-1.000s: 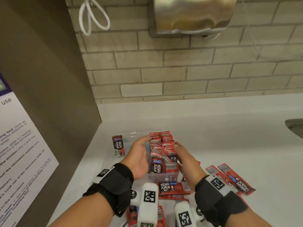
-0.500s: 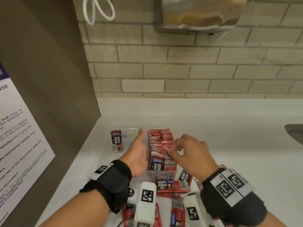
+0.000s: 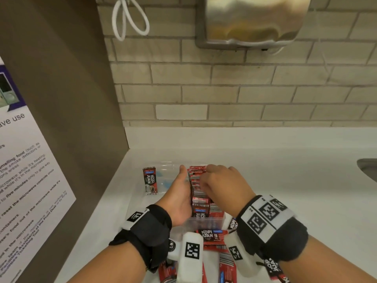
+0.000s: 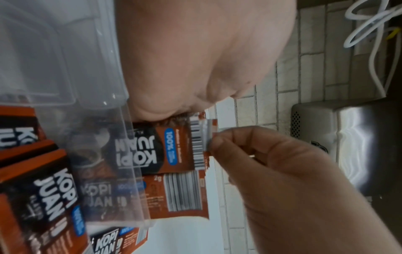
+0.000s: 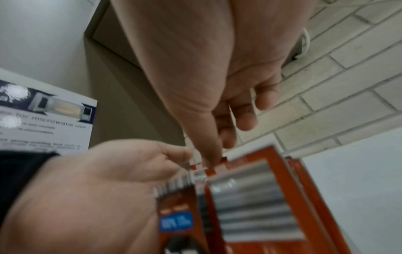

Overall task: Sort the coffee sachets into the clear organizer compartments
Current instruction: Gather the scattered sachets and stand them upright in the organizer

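A clear organizer [image 3: 206,223] stands on the white counter. Its right compartment is packed with a row of upright red Kopi Juan coffee sachets [image 3: 195,180]. One sachet [image 3: 149,180] stands alone in the left compartment. My left hand [image 3: 182,180] lies flat with straight fingers against the left side of the row. My right hand [image 3: 206,176] reaches over the row from the right. In the left wrist view its thumb and forefinger [image 4: 219,142] pinch the top edge of a sachet [image 4: 200,142] near the front of the row. Its palm hides the middle of the row.
Loose sachets [image 3: 212,235] lie on the counter in front of the organizer and under my wrists. A brown panel with a microwave notice [image 3: 30,170] closes the left side. A sink edge [image 3: 367,170] shows at far right. A steel hand dryer [image 3: 253,21] hangs on the brick wall.
My right hand has moved from the right side of the row up onto its top and further back. My left hand has stayed flat against the left side.
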A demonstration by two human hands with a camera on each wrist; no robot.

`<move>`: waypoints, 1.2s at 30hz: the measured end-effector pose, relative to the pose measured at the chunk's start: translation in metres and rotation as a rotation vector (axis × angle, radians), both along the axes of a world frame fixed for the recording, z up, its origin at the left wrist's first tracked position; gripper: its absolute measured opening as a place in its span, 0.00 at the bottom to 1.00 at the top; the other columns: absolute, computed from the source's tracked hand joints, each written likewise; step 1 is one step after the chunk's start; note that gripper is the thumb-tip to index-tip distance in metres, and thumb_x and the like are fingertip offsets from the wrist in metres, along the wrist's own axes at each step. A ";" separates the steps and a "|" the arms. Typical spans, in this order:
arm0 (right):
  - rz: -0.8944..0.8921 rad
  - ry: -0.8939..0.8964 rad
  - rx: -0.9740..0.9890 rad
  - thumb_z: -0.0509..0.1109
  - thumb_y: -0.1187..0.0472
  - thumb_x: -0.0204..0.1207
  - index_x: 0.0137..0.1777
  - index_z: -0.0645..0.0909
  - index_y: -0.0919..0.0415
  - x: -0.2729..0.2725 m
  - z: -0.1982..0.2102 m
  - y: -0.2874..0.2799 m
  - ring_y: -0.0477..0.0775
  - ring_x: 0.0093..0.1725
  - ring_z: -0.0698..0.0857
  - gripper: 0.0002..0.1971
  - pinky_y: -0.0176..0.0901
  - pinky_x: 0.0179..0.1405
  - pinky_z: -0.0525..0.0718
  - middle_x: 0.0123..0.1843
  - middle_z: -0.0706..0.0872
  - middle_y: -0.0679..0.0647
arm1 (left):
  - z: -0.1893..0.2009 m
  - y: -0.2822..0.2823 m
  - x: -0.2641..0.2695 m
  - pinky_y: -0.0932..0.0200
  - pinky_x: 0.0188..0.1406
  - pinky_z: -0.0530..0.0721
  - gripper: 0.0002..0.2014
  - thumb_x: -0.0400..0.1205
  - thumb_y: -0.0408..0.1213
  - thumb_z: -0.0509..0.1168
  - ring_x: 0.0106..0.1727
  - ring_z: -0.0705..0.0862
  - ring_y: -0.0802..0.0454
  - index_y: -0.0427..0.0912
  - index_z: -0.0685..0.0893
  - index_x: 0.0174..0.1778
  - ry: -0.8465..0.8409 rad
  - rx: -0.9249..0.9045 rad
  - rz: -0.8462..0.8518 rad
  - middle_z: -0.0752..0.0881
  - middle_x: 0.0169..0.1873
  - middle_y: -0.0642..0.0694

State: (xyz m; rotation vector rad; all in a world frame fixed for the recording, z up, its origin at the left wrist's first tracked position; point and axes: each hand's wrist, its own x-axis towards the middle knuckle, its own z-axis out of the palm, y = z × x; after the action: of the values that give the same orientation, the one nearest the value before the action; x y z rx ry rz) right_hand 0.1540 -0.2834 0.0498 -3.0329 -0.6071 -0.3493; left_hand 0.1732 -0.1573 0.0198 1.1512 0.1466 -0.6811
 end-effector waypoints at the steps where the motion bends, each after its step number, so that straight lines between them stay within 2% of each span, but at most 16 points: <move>1: 0.014 0.009 0.003 0.59 0.62 0.80 0.50 0.82 0.56 0.002 -0.003 0.001 0.56 0.54 0.78 0.09 0.43 0.44 0.62 0.51 0.79 0.51 | 0.000 0.000 0.000 0.55 0.39 0.81 0.32 0.83 0.64 0.35 0.31 0.90 0.56 0.47 0.78 0.54 -0.010 0.023 0.011 0.90 0.28 0.48; 3: 0.030 0.047 0.039 0.59 0.60 0.80 0.50 0.83 0.55 0.005 -0.010 0.000 0.55 0.54 0.79 0.10 0.43 0.44 0.65 0.51 0.79 0.51 | 0.001 0.000 -0.002 0.56 0.36 0.83 0.31 0.83 0.65 0.35 0.32 0.90 0.57 0.49 0.75 0.60 -0.027 0.065 0.018 0.91 0.30 0.48; 6: 0.023 0.051 0.256 0.62 0.56 0.81 0.56 0.84 0.54 0.006 -0.016 -0.007 0.51 0.52 0.80 0.11 0.41 0.49 0.74 0.53 0.81 0.50 | 0.004 -0.002 -0.004 0.61 0.30 0.86 0.33 0.83 0.65 0.36 0.34 0.91 0.54 0.47 0.80 0.50 0.005 0.035 0.063 0.92 0.33 0.44; 7: -0.001 0.042 0.359 0.63 0.56 0.81 0.58 0.84 0.54 0.005 -0.017 -0.011 0.48 0.50 0.79 0.11 0.38 0.49 0.74 0.52 0.81 0.49 | 0.005 -0.003 -0.005 0.60 0.31 0.86 0.34 0.83 0.66 0.36 0.35 0.91 0.53 0.45 0.81 0.49 0.027 0.012 0.081 0.92 0.34 0.43; 9: -0.072 0.035 0.521 0.64 0.57 0.81 0.58 0.84 0.54 0.003 -0.017 -0.020 0.41 0.42 0.76 0.10 0.33 0.44 0.73 0.50 0.80 0.47 | 0.005 -0.004 -0.004 0.51 0.40 0.86 0.39 0.80 0.69 0.38 0.44 0.91 0.45 0.41 0.81 0.60 0.076 -0.055 0.128 0.91 0.47 0.36; 13: -0.228 0.069 0.784 0.63 0.60 0.81 0.56 0.81 0.52 -0.006 -0.020 -0.041 0.37 0.41 0.77 0.08 0.20 0.37 0.70 0.52 0.80 0.46 | 0.008 -0.003 -0.007 0.46 0.33 0.85 0.40 0.80 0.69 0.45 0.40 0.90 0.39 0.40 0.64 0.79 0.137 -0.091 0.290 0.86 0.55 0.31; 15: -0.281 0.124 0.898 0.62 0.60 0.82 0.59 0.79 0.51 -0.012 -0.023 -0.045 0.35 0.44 0.77 0.09 0.19 0.37 0.70 0.57 0.79 0.46 | 0.013 -0.004 -0.011 0.46 0.33 0.84 0.40 0.82 0.66 0.46 0.44 0.87 0.42 0.43 0.53 0.84 0.109 -0.114 0.306 0.79 0.67 0.34; 17: -0.311 0.181 0.976 0.61 0.59 0.82 0.64 0.77 0.51 -0.018 -0.027 -0.049 0.34 0.47 0.77 0.12 0.20 0.39 0.69 0.62 0.78 0.46 | 0.018 -0.004 -0.015 0.42 0.53 0.79 0.39 0.83 0.64 0.45 0.58 0.78 0.47 0.44 0.46 0.84 0.076 -0.125 0.297 0.70 0.74 0.40; 19: -0.334 0.221 1.026 0.60 0.59 0.83 0.67 0.76 0.51 -0.026 -0.028 -0.053 0.36 0.50 0.77 0.14 0.22 0.40 0.70 0.65 0.77 0.46 | 0.021 0.001 -0.017 0.44 0.76 0.60 0.38 0.83 0.63 0.44 0.77 0.63 0.44 0.44 0.44 0.84 0.014 -0.048 0.288 0.55 0.82 0.43; 21: -0.361 0.259 1.051 0.60 0.59 0.83 0.67 0.75 0.50 -0.035 -0.027 -0.063 0.38 0.51 0.78 0.14 0.27 0.39 0.71 0.65 0.77 0.46 | 0.023 0.012 -0.021 0.48 0.81 0.46 0.36 0.84 0.62 0.45 0.84 0.49 0.49 0.45 0.50 0.84 -0.093 0.055 0.284 0.50 0.84 0.46; 24: -0.470 0.272 0.940 0.65 0.58 0.81 0.67 0.75 0.49 -0.052 -0.031 -0.094 0.47 0.58 0.78 0.15 0.34 0.44 0.74 0.68 0.75 0.49 | 0.021 0.040 -0.034 0.51 0.78 0.57 0.25 0.86 0.51 0.52 0.80 0.65 0.53 0.48 0.68 0.78 -0.310 0.169 0.255 0.69 0.78 0.50; 27: -0.657 0.414 0.689 0.72 0.51 0.74 0.71 0.71 0.52 -0.067 -0.042 -0.129 0.53 0.57 0.76 0.25 0.45 0.53 0.76 0.70 0.73 0.56 | 0.021 0.067 -0.054 0.54 0.64 0.76 0.14 0.78 0.44 0.66 0.61 0.84 0.56 0.51 0.84 0.60 -0.518 0.368 0.162 0.88 0.57 0.55; 29: -0.750 0.571 0.484 0.75 0.34 0.60 0.72 0.68 0.53 -0.072 -0.055 -0.141 0.57 0.60 0.78 0.43 0.48 0.59 0.77 0.68 0.75 0.57 | 0.018 0.078 -0.067 0.59 0.53 0.80 0.06 0.81 0.39 0.66 0.51 0.87 0.56 0.52 0.86 0.51 -0.576 0.570 0.078 0.90 0.46 0.52; 31: -0.770 0.665 0.305 0.69 0.19 0.43 0.70 0.67 0.51 -0.072 -0.068 -0.144 0.58 0.64 0.77 0.56 0.53 0.65 0.77 0.65 0.76 0.55 | 0.009 0.087 -0.078 0.68 0.42 0.79 0.08 0.82 0.34 0.65 0.43 0.86 0.62 0.52 0.86 0.46 -0.610 0.763 -0.044 0.89 0.42 0.49; 33: -0.783 0.670 0.180 0.69 0.24 0.53 0.72 0.63 0.51 -0.073 -0.074 -0.137 0.58 0.67 0.72 0.50 0.55 0.68 0.75 0.66 0.73 0.54 | -0.001 0.094 -0.086 0.74 0.38 0.76 0.06 0.82 0.37 0.65 0.43 0.85 0.63 0.54 0.84 0.45 -0.642 0.930 -0.187 0.86 0.44 0.53; 36: -0.731 0.640 0.177 0.70 0.38 0.67 0.74 0.60 0.51 -0.073 -0.074 -0.124 0.56 0.67 0.70 0.39 0.50 0.66 0.75 0.64 0.70 0.54 | -0.016 0.099 -0.093 0.75 0.48 0.75 0.03 0.80 0.45 0.67 0.50 0.80 0.64 0.58 0.80 0.47 -0.662 1.103 -0.321 0.79 0.50 0.60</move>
State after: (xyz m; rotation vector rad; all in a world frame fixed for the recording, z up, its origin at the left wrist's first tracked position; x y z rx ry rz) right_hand 0.0809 -0.4077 -0.0239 -2.8099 0.5396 0.5240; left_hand 0.0799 -0.0586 0.0042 2.4418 -0.2760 -0.4386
